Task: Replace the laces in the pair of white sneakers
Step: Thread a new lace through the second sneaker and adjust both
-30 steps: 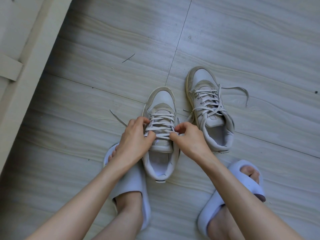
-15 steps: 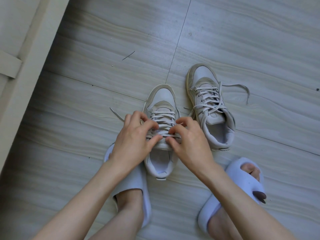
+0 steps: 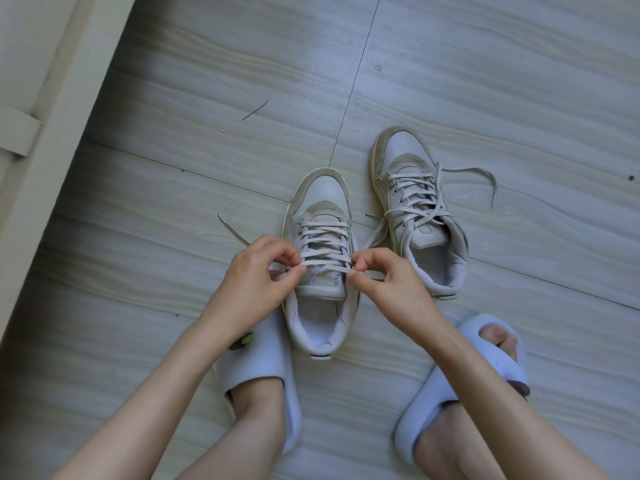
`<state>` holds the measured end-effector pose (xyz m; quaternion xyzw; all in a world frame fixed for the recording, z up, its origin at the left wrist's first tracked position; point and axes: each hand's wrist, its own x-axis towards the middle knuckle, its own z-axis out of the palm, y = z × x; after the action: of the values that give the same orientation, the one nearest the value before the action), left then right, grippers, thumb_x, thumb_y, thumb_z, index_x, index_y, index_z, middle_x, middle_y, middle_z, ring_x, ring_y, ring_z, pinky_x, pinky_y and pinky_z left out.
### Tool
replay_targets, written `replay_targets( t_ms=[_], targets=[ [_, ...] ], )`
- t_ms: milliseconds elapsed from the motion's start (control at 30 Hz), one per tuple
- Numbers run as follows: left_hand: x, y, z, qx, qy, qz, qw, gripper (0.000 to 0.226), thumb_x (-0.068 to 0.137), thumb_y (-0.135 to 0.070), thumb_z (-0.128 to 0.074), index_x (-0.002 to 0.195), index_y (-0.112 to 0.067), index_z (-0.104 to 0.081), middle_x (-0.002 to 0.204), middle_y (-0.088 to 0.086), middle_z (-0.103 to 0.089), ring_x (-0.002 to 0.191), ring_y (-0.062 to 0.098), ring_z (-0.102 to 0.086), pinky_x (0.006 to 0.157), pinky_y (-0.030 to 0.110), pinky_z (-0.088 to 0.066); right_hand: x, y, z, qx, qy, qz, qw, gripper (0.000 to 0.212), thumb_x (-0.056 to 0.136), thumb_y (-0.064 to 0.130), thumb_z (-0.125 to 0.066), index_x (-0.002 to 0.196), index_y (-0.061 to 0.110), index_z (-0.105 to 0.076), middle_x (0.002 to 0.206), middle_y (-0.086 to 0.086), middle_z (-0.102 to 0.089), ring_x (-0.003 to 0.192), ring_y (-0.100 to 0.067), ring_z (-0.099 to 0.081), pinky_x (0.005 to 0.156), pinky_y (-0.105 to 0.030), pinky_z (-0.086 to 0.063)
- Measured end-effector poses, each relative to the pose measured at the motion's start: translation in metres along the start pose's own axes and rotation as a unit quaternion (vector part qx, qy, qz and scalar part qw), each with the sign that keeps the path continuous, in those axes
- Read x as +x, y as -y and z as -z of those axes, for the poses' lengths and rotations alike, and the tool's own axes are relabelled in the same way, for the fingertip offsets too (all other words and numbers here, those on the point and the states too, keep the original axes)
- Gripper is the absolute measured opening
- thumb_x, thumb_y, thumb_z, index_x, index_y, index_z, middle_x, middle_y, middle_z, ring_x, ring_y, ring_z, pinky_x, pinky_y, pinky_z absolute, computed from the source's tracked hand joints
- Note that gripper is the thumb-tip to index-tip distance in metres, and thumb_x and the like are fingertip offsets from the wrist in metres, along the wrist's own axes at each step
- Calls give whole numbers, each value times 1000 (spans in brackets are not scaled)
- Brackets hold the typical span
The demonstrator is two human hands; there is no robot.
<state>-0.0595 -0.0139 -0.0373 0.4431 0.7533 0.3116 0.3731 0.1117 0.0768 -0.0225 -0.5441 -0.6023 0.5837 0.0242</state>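
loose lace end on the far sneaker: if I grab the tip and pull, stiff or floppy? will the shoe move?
Likely floppy: the loose lace end lies in a limp curve on the floor. It is flat and thin, so probably easy to pinch. The far sneaker sits flat on its sole, so it may slide rather than tip.

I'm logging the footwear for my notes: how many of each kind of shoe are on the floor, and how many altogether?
White sneakers: 2, the near sneaker whose lace both hands pinch, and the far sneaker lying untouched.
Pale slippers: 2, the left slipper and the right slipper, both worn.
Total: 4
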Motion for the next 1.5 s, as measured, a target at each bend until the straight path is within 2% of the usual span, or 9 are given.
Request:
replay_targets(
  t_ms=[233,433,600,700,833,967,1100,1333,1500],
  targets=[
    [0,-3,3,-55,20,56,997,24,81,-9,-68,74,-26,-53,97,2,-60,83,4,-57,69,16,-50,-1,-1,1,41,3,13,999,15,86,10,-62,84,20,-52,104,6,-60,98,-4,-57,74,-8,-45],
    [-6,8,0,-11,82,153,985,43,69,-27,-80,94,-23,-45,93,-4,-53,76,12,-53,68,22,-45,-5,-3,-1,-130,43,6,991,54,82,26,-69,129,20,-43,107,10,-51,90,-7,-53,79,-18,-38],
    [-6,4,9,110,130,184,968,30,76,-45,-70,75,-20,-53,73,-2,-65,73,17,-58,67,30,-42,-12,-2,2,-198,14,-55,979,20,85,38,-63,95,22,-57,82,5,-61,80,-16,-59,69,-27,-42],
    [-2,-9,26,179,149,167,958,33,85,-47,-58,70,-17,-58,69,-4,-69,69,16,-61,66,31,-47,-20,11,11,-239,12,-40,970,28,88,39,-58,66,24,-51,60,7,-53,66,-14,-52,55,-23,-35],
    [1,-45,43,186,202,99,956,32,95,-37,-46,68,-21,-52,61,1,-62,47,3,-52,51,26,-43,-27,41,19,-256,51,1,965,31,92,32,-53,74,8,-62,60,0,-52,62,-15,-47,55,-27,-31],
    [6,-79,60,222,187,30,957,37,95,-33,-47,61,-20,-51,52,-5,-44,50,5,-40,51,20,-28,-33,74,28,-267,54,26,962,31,91,31,-52,82,6,-68,77,-12,-66,77,-24,-58,56,-28,-33],
    [8,-113,84,158,175,19,972,37,95,-34,-47,62,-19,-55,51,-4,-39,43,2,-39,48,17,-32,-43,103,43,-209,74,6,975,29,91,32,-54,75,13,-68,59,0,-54,53,-9,-48,43,-12,-33],
    [31,-166,114,-60,101,7,993,35,96,-30,-48,64,-17,-56,55,-3,-47,47,3,-43,55,19,-37,-38,159,69,1,20,22,1000,30,92,28,-55,68,12,-61,52,2,-49,38,-5,-43,39,-12,-34],
    [59,-178,114,-234,15,14,972,22,97,-25,-48,85,-16,-64,77,-1,-62,68,5,-58,71,21,-47,-27,185,73,125,-12,102,987,23,95,25,-51,81,12,-63,69,0,-61,63,-12,-57,66,-23,-45]
  ],
)
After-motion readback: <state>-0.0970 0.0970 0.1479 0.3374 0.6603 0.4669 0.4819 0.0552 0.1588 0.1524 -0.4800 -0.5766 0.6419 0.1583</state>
